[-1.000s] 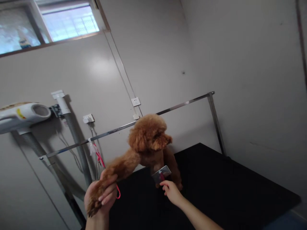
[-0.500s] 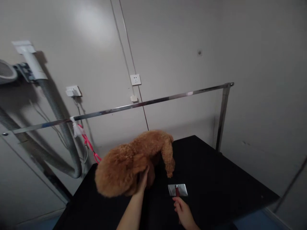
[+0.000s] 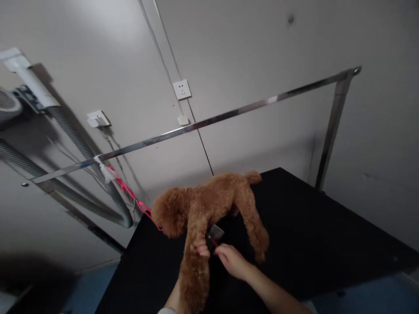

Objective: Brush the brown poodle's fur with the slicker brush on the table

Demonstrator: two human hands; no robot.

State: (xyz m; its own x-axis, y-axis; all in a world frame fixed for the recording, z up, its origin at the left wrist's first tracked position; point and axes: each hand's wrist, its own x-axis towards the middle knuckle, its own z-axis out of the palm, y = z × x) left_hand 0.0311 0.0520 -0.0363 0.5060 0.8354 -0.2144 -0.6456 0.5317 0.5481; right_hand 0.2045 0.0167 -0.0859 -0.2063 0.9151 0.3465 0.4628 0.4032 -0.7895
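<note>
The dog (image 3: pixel 209 207) now stands side-on, head left; before it crouched. The left hand (image 3: pixel 199 250) has closed round its foreleg, and the right hand (image 3: pixel 233 261) has brought the clamped brush (image 3: pixel 215 233) up beside it.

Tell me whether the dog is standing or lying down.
Standing: the dog is on its hind legs, its front leg lifted by the left hand.
</note>
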